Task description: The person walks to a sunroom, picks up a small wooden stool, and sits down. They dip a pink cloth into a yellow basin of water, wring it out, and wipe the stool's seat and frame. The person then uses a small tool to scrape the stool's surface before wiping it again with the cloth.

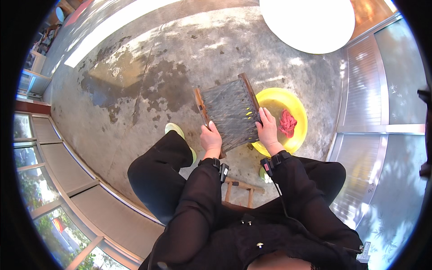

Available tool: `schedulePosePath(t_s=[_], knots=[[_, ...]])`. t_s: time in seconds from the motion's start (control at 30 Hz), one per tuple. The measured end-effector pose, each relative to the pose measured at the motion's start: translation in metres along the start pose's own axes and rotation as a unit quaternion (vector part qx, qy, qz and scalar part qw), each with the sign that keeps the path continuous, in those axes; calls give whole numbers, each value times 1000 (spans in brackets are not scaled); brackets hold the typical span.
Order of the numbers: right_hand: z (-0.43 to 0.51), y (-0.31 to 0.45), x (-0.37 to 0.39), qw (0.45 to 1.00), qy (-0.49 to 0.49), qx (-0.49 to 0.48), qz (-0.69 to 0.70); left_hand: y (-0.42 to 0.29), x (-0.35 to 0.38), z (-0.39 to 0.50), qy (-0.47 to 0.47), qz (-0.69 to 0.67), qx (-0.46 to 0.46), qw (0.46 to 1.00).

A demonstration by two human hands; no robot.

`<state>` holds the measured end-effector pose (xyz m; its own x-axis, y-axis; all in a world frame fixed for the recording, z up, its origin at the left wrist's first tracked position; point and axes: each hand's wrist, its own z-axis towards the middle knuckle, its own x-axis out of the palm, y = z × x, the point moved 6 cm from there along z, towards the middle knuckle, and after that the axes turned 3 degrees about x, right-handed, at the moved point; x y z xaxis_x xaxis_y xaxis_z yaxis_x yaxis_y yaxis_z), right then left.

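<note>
A small folding stool with dark wooden rails and a woven grey strap seat [231, 113] is held up in front of me, tilted. My left hand [211, 137] grips the lower part of its left rail. On its right rail, my right hand [268, 131] is closed around the edge, with the thumb toward the woven seat. Behind and to the right of the stool a yellow plastic basin [302, 125] stands on the floor, partly covered by the stool and my right hand. A crumpled red cloth [287, 124] lies in the basin. The stool's underside is hidden.
Below my arms, part of a wooden seat frame [248, 185] shows between my legs. Wet patches [165, 84] darken the concrete floor to the left. A large white round surface [308, 23] is at the top right. Metal-framed panels [362, 128] line the right side, windows [40, 175] the left.
</note>
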<state>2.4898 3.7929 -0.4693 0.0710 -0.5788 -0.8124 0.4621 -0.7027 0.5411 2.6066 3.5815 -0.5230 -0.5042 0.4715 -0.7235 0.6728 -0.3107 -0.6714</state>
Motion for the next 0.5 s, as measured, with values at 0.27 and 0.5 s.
schedulePosePath(t_s=[0.27, 0.5], knots=[[49, -2, 13, 998, -31, 40, 36, 0, 1, 2, -1, -21, 11, 1000], [37, 24, -4, 984, -79, -143, 73, 0, 2, 3, -8, -36, 16, 999]])
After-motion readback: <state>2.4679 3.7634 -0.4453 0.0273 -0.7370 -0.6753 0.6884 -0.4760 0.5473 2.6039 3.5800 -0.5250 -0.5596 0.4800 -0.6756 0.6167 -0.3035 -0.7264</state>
